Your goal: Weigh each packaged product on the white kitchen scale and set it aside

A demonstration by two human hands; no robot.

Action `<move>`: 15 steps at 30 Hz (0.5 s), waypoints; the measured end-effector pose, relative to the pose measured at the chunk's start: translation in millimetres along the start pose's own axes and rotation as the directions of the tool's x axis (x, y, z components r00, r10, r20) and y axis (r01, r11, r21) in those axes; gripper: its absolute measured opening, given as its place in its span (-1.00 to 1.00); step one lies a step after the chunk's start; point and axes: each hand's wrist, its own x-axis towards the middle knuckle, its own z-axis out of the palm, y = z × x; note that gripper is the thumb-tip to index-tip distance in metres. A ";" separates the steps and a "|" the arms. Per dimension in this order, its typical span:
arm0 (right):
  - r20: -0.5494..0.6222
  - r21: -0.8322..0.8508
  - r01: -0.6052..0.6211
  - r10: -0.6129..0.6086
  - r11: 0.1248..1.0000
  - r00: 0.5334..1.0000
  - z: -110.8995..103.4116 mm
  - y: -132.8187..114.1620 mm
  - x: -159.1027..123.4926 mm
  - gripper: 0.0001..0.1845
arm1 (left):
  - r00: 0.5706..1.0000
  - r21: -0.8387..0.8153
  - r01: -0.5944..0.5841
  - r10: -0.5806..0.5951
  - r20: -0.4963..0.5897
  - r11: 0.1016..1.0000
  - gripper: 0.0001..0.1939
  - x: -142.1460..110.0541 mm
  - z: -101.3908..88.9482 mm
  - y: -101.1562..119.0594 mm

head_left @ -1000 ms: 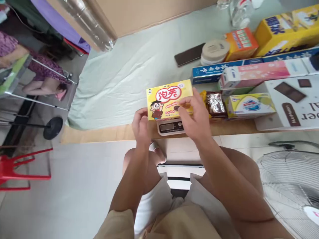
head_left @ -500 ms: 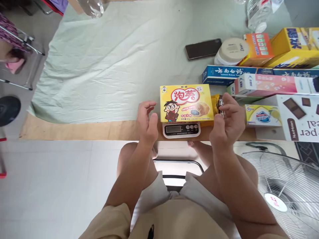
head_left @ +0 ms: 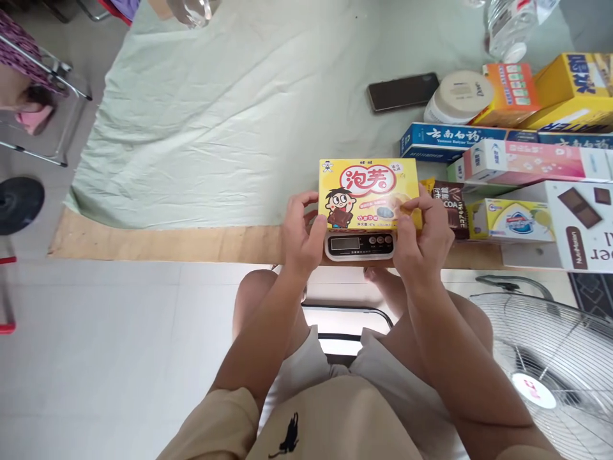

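A yellow snack box of cream puffs (head_left: 371, 185) with a cartoon child on its front lies face up on a small kitchen scale (head_left: 360, 245). Only the scale's front panel shows, with its display and round buttons. My left hand (head_left: 305, 236) is curled against the box's left edge, thumb at the lower corner. On the other side, my right hand (head_left: 426, 233) grips the right end, its fingertips over the front face. Just right of that hand is a brown cocoa packet (head_left: 451, 207), partly hidden behind my fingers.
Right of the hands are a yellow soap box (head_left: 512, 219), a white NutriMeal-type carton (head_left: 584, 220), a pink box (head_left: 531, 161) and a blue toothpaste box (head_left: 440, 139). Farther back are a white tub (head_left: 460, 99), a phone (head_left: 403, 93) and a bottle (head_left: 510, 32). A fan (head_left: 536, 383) stands below right.
Both hands have closed in on the snack box from either side. My right hand has moved left off the cocoa packet, which now shows more. The whole view has shifted slightly.
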 end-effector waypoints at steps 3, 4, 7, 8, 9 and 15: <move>-0.024 0.034 0.084 -0.083 0.996 0.996 5.7 -11.4 -5.2 -0.83 | 0.997 -0.050 -0.030 0.026 -0.069 0.998 -0.45 -1.0 -5.3 3.9; -0.027 0.055 0.123 -0.122 0.991 0.992 9.5 -16.8 -6.9 -0.81 | 0.994 -0.068 -0.054 0.047 -0.102 0.996 -0.46 -0.8 -9.4 5.4; 0.020 0.151 0.195 -0.200 0.969 0.980 28.4 -35.2 -11.5 -0.77 | 0.974 -0.091 -0.110 0.089 -0.210 0.990 -0.48 1.9 -30.0 10.0; 0.061 0.187 0.194 -0.208 0.963 0.976 37.5 -41.8 -12.9 -0.75 | 0.964 -0.088 -0.110 0.085 -0.253 0.990 -0.49 3.7 -39.7 11.3; 0.107 0.217 0.189 -0.216 0.958 0.970 48.0 -48.6 -14.2 -0.73 | 0.951 -0.084 -0.097 0.067 -0.302 0.992 -0.49 5.8 -50.9 12.4; 0.444 0.237 0.173 -0.265 0.956 0.856 127.4 -95.3 -25.3 -0.61 | 0.821 -0.162 0.168 -0.229 -0.523 0.972 -0.67 16.0 -140.0 3.6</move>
